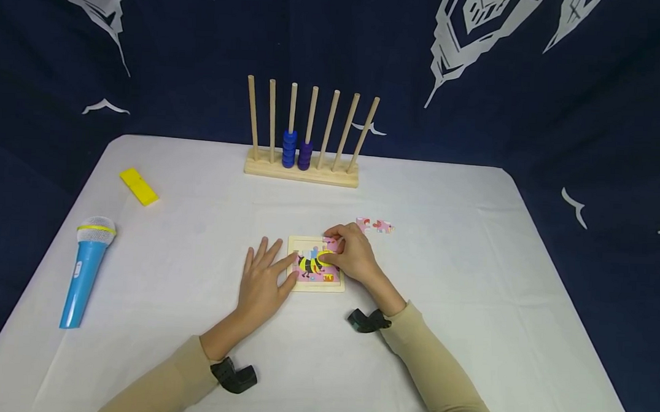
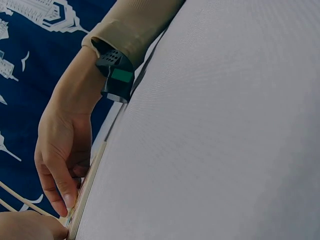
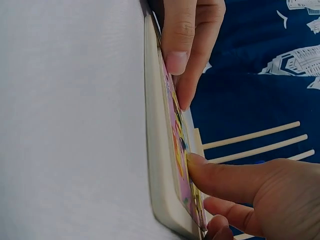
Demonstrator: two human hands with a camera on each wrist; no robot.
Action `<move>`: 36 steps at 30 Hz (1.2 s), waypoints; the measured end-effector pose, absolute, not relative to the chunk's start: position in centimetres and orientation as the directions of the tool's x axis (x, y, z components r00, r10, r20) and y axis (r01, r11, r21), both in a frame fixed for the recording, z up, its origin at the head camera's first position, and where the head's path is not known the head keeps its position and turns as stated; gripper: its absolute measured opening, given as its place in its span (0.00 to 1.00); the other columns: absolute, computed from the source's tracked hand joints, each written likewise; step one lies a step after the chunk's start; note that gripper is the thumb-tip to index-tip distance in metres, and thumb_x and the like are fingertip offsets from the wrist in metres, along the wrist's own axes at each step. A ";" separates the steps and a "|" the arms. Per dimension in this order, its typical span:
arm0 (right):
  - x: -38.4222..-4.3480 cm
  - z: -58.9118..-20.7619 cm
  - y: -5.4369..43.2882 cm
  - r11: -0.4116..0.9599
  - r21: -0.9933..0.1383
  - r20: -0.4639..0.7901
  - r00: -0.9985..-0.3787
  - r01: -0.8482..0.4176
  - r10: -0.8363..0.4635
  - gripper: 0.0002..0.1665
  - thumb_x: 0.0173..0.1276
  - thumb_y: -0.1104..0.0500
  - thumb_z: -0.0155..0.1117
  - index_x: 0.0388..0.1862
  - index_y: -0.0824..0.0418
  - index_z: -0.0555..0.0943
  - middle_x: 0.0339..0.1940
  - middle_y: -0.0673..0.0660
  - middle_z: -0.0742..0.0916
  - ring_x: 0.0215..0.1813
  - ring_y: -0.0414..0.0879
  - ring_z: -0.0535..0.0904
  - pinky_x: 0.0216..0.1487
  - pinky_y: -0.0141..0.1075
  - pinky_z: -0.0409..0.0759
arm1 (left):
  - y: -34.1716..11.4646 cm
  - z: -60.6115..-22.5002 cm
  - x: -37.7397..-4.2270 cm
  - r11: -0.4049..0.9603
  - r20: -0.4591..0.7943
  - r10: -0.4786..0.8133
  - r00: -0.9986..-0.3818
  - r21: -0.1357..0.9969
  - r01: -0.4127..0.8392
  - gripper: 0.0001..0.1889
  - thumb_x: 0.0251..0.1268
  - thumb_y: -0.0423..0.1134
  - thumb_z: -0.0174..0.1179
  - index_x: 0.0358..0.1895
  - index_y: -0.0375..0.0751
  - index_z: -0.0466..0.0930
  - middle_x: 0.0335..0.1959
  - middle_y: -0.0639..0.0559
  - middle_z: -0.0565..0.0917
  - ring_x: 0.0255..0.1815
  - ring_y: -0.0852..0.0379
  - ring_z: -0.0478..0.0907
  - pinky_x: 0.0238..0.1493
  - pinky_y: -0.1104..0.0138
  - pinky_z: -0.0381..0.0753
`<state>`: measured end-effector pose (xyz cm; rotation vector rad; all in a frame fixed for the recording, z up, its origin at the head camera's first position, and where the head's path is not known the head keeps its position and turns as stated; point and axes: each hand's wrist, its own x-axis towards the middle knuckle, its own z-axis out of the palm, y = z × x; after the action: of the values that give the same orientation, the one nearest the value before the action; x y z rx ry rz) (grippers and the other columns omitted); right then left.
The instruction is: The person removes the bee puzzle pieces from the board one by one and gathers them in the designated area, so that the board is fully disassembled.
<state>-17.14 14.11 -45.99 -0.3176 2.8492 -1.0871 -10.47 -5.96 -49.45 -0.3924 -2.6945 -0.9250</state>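
A square wooden jigsaw puzzle (image 1: 308,287) with a bee picture lies on the table between both hands. My left hand (image 1: 261,284) has its fingers spread, with thumb and index finger touching the puzzle's left side. In the right wrist view its fingers (image 3: 177,62) rest along the frame. My right hand (image 1: 356,256) curls over the upper right part of the puzzle and pinches a pink puzzle piece (image 1: 329,244) at that corner. Its thumb lies on the picture in the right wrist view. The hand hides part of the piece. Two loose pink pieces (image 1: 383,226) lie beyond the right hand.
At the back stands a wooden peg rack (image 1: 300,175) with blue and purple beads on two pegs. A blue toy microphone (image 1: 86,275) lies at the left, and a yellow block (image 1: 139,186) lies behind it. The white table (image 1: 471,267) ends before a dark patterned cloth.
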 end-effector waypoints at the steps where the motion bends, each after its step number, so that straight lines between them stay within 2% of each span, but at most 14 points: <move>1: -17.2 -46.0 14.1 0.729 -0.664 0.006 -0.976 -0.167 -0.218 0.26 0.50 0.60 0.80 0.49 0.61 0.83 0.36 0.57 0.77 0.30 0.44 0.70 0.32 0.33 0.66 | -5.9 -49.5 -10.5 0.759 0.333 0.167 -0.928 0.558 0.336 0.18 0.59 0.39 0.67 0.53 0.39 0.85 0.67 0.32 0.71 0.74 0.29 0.57 0.71 0.34 0.50; 12: -17.2 -46.1 14.2 0.725 -0.673 -0.003 -0.980 -0.147 -0.201 0.25 0.50 0.60 0.80 0.48 0.62 0.83 0.37 0.57 0.75 0.32 0.45 0.69 0.34 0.33 0.66 | -5.9 -49.5 -10.5 0.749 0.347 0.163 -0.924 0.566 0.345 0.18 0.59 0.39 0.68 0.52 0.37 0.85 0.66 0.30 0.72 0.73 0.28 0.57 0.70 0.33 0.50; 23: -17.3 -46.4 14.3 0.719 -0.677 0.010 -0.979 -0.157 -0.204 0.18 0.57 0.62 0.74 0.47 0.62 0.84 0.38 0.58 0.78 0.31 0.44 0.71 0.35 0.34 0.67 | -5.9 -49.3 -10.5 0.743 0.350 0.163 -0.923 0.572 0.348 0.18 0.58 0.38 0.68 0.52 0.36 0.85 0.66 0.29 0.72 0.73 0.27 0.58 0.70 0.32 0.49; 36: -17.5 -46.4 14.4 0.689 -0.705 0.036 -0.979 -0.168 -0.202 0.15 0.58 0.63 0.73 0.46 0.63 0.85 0.37 0.59 0.79 0.30 0.44 0.72 0.34 0.32 0.68 | -5.9 -49.2 -10.5 0.744 0.350 0.164 -0.922 0.570 0.349 0.18 0.58 0.37 0.68 0.51 0.35 0.85 0.65 0.29 0.72 0.72 0.27 0.58 0.69 0.31 0.50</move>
<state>-17.45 14.42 -46.41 -0.3112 2.8465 -1.1803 -10.51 -5.89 -49.21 -0.4010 -2.6675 -0.9525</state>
